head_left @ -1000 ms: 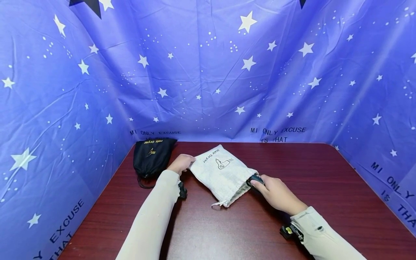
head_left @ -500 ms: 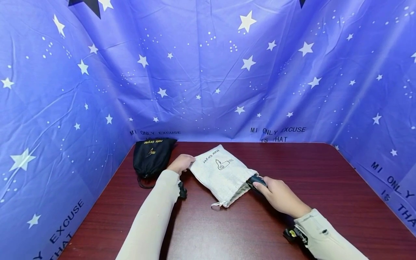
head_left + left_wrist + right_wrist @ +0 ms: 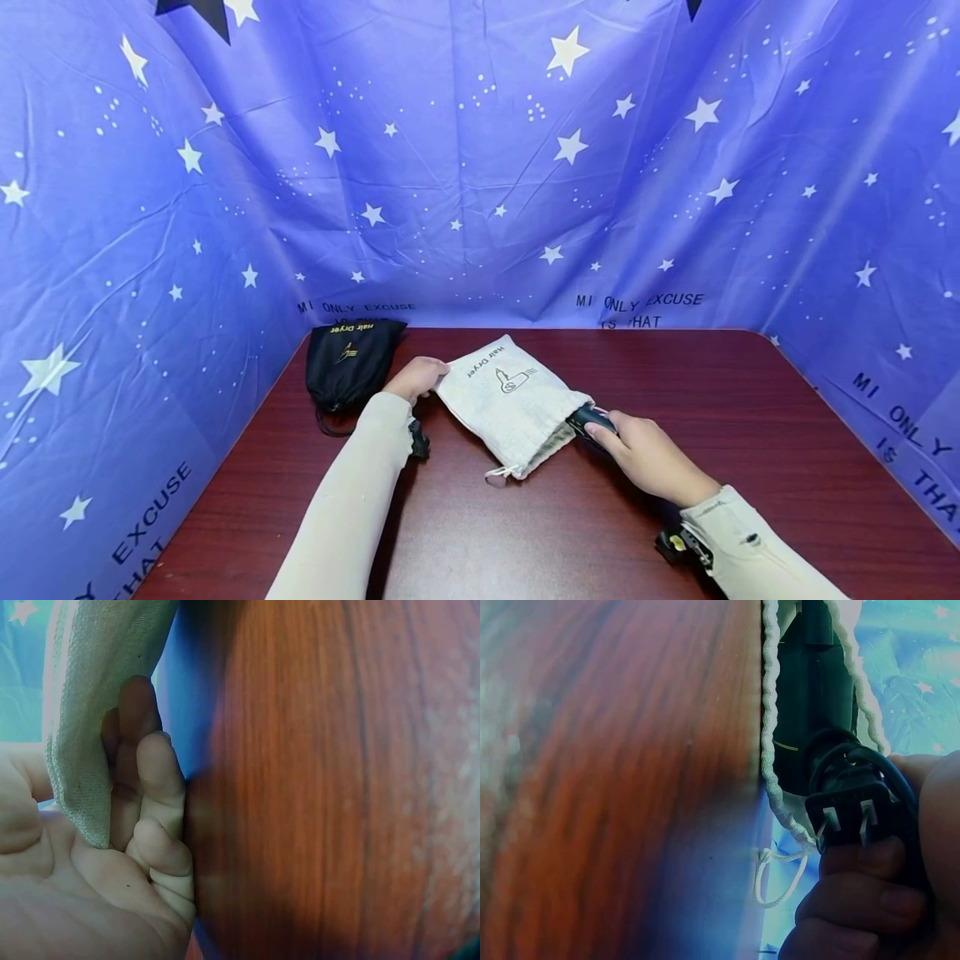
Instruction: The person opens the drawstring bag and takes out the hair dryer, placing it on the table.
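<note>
A white cloth drawstring bag point(image 3: 498, 412) printed "Hair Dryer" lies on the table, its mouth angled toward my right hand point(image 3: 656, 458). That hand grips the dark hair dryer point(image 3: 587, 419), whose far part is hidden inside the bag. In the right wrist view, the dryer's black body point(image 3: 814, 705) fills the bag's mouth, and a two-prong plug point(image 3: 847, 814) with looped cord sits against my curled fingers point(image 3: 855, 900). My left hand point(image 3: 416, 379) pinches the bag's far left corner. In the left wrist view, that cloth corner point(image 3: 86, 802) lies between thumb and fingers.
A black drawstring bag point(image 3: 348, 367), also printed "Hair Dryer", stands at the back left beside my left hand. The red-brown table point(image 3: 480, 542) ends at a blue star-printed curtain point(image 3: 450, 167) on three sides. A white drawstring loop point(image 3: 497, 477) trails from the bag's mouth.
My right hand has moved slightly right and toward me, and a little more of the hair dryer shows outside the bag. My left hand stays at the corner.
</note>
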Available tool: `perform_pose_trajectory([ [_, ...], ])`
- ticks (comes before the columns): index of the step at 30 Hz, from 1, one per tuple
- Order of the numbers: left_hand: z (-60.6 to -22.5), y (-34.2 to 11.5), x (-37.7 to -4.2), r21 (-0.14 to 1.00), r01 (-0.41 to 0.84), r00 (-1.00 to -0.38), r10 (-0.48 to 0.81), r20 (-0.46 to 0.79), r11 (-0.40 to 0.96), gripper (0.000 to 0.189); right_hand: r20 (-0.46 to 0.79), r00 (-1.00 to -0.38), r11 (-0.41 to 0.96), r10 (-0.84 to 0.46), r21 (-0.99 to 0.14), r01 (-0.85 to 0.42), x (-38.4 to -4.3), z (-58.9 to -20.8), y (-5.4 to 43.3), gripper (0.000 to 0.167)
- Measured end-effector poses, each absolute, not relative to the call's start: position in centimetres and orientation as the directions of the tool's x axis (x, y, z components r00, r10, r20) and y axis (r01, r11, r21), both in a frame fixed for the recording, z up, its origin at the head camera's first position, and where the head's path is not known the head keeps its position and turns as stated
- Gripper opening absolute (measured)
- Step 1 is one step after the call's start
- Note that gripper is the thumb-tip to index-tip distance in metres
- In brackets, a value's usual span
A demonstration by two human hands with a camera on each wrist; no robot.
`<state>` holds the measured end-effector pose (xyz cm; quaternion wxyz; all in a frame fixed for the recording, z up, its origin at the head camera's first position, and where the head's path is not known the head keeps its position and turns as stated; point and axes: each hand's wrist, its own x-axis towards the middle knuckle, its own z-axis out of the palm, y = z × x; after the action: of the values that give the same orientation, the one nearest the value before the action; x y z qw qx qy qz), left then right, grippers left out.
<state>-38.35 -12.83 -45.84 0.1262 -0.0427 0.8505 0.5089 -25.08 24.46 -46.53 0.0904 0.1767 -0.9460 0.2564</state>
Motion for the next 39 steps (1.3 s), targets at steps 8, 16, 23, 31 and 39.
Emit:
perform_pose_trajectory([
  [8, -45.9, -12.9, -38.3, 0.860, -0.201, -0.967, 0.046, -0.251, 0.469, 0.036, 0.256, -0.924, 0.808, -0.286, -0.453, -0.376, -25.0, -46.6, 24.4, 0.036],
  [16, -46.0, -12.7, -38.3, 0.856, -0.223, -0.963, 0.031, -0.268, 0.466, 0.035, 0.258, -0.924, 0.805, -0.282, -0.461, -0.374, -24.7, -46.5, 24.4, 0.034],
  [23, -45.9, -12.4, -38.2, 0.858, -0.220, -0.968, 0.004, -0.250, 0.465, 0.037, 0.259, -0.925, 0.806, -0.278, -0.460, -0.372, -24.5, -46.2, 24.5, 0.036],
  [31, -45.9, -12.4, -38.1, 0.858, -0.222, -0.968, 0.000, -0.251, 0.462, 0.037, 0.252, -0.927, 0.809, -0.278, -0.459, -0.368, -24.2, -46.4, 24.8, 0.034],
  [39, -45.9, -12.5, -38.1, 0.858, -0.224, -0.968, -0.002, -0.251, 0.462, 0.037, 0.236, -0.933, 0.803, -0.272, -0.478, -0.355, -23.9, -46.5, 25.1, 0.037],
])
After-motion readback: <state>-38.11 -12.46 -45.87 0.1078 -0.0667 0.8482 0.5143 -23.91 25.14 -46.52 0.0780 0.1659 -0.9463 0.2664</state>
